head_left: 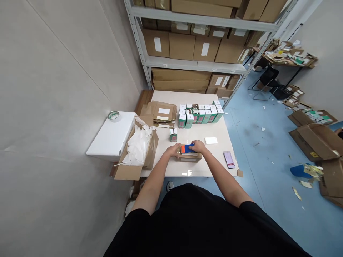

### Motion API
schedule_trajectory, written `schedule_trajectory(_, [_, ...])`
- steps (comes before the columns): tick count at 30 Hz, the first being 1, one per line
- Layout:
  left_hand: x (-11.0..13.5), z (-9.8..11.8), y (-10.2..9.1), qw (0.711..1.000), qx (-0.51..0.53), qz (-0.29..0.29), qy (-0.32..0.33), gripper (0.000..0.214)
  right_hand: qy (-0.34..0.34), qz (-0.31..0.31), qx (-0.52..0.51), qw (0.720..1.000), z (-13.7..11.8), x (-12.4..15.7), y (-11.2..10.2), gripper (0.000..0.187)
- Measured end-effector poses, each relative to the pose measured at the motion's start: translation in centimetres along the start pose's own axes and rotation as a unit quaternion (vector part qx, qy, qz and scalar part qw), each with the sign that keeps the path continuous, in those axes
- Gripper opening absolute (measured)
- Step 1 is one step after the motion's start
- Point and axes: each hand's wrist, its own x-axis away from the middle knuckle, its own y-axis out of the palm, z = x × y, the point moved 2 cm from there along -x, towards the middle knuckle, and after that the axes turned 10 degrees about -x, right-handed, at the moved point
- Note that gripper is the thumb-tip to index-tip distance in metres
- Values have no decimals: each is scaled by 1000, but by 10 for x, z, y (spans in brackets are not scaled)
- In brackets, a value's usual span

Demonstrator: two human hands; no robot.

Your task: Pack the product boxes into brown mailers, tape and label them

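Observation:
A small brown cardboard box lies on the white table right in front of me. My right hand is closed on a blue and orange tape dispenser that rests on top of the box. My left hand presses on the box's left end, with its fingers curled over the edge. A single green and white carton stands just beyond the box.
Rows of green and white cartons and a stack of flat cardboard boxes lie farther back. An open box of white filler sits left, a phone and a white card right. Shelves of boxes stand behind.

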Motion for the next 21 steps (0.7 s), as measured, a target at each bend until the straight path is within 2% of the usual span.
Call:
schedule_trajectory(3, [-1,-1,2,1000,20,24,0,111,20,-14,-13,1000,8,0,-5,51])
schedule_trajectory(7, [2,3,-1,999,39,14,-17,112,7,-8,-17,1000,9,2,-7,53])
schedule_trajectory(13, [7,13,-8,993,87,63,-46,86,-10,-2,-13,1000,12,3,-10,52])
schedule_trajectory(16, [8,18,-9,995,57,54,-56,87,-3,2,-12,1000,32,5,-22,51])
schedule_trajectory(21, [7,26,-12,997,9,21,-72,94,19,26,-19,999,87,19,-50,49])
